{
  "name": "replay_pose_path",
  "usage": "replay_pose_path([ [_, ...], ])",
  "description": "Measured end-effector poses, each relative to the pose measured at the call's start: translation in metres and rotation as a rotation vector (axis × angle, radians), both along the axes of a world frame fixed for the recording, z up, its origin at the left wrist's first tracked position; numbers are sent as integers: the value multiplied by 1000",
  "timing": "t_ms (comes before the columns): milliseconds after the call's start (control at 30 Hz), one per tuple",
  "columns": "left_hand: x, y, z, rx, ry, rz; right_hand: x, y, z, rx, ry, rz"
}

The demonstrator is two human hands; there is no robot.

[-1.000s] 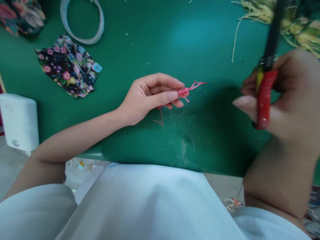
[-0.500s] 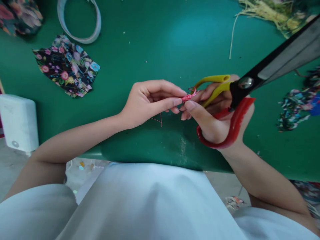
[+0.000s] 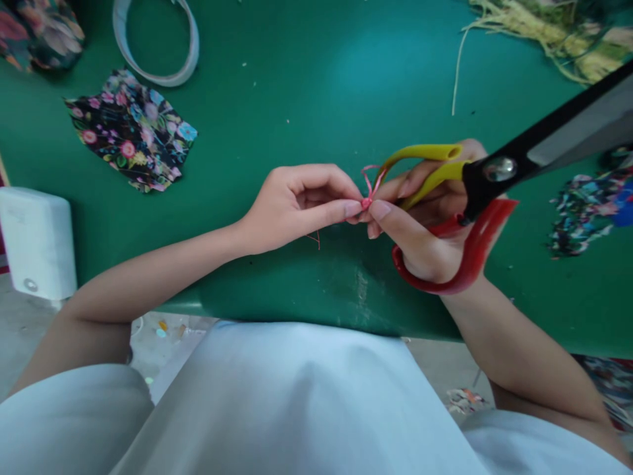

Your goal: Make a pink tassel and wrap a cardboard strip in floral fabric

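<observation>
Between the fingertips of both hands is a small knotted pink string (image 3: 366, 202), with a loop and loose ends standing up from it. My left hand (image 3: 306, 201) pinches it from the left with thumb and fingers. From the right, the thumb and fingers of my right hand (image 3: 420, 218) press on the same knot. A pair of scissors (image 3: 499, 169) with one red and one yellow handle hangs on my right hand, the thumb through the red loop. Its blades point to the upper right. A thin red thread (image 3: 316, 239) dangles under my left hand.
Floral fabric (image 3: 136, 132) and a roll of tape (image 3: 192, 56) lie on the green table (image 3: 297, 284) at upper left. A white box-shaped object (image 3: 37, 241) stands at the left edge. Yellow-green strands (image 3: 548, 39) and patterned fabric scraps (image 3: 576, 214) lie on the right.
The pink string is bunched tighter at the fingertips, and its loop now rises above them. My right hand and the scissors have shifted slightly right.
</observation>
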State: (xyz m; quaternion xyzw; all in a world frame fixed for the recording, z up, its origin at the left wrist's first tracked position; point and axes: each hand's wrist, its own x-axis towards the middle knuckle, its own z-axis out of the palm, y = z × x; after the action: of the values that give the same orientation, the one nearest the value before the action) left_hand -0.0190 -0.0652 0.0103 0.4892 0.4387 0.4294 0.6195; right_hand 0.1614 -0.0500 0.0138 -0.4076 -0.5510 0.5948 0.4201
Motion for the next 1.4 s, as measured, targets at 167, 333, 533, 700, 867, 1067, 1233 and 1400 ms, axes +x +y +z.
replay_pose_path([
  [167, 0, -2, -5, -32, -11, 18, 0, 0, 3, 8, -52, 17],
  [333, -2, -2, -8, 2, 14, -4, 3, -1, 3, 69, -76, 10],
  [533, -3, -1, -8, 5, 42, 32, 5, -2, -1, 89, -77, 29],
  [700, -1, -2, -7, 13, 33, 33, 2, -3, 0, 127, -33, 47],
  [867, -1, -3, -8, 35, 45, 33, 0, -4, 1, 123, -37, 36],
  [1067, -1, -3, -6, 54, 91, 7, -3, 1, 6, -1, 35, 68],
  [1233, -1, -4, -4, 75, 196, 1, -2, 2, 8, -197, 95, 90],
  [1400, -1, -5, -6, 124, 218, -3, 0, 4, 3, -192, 191, 145],
])
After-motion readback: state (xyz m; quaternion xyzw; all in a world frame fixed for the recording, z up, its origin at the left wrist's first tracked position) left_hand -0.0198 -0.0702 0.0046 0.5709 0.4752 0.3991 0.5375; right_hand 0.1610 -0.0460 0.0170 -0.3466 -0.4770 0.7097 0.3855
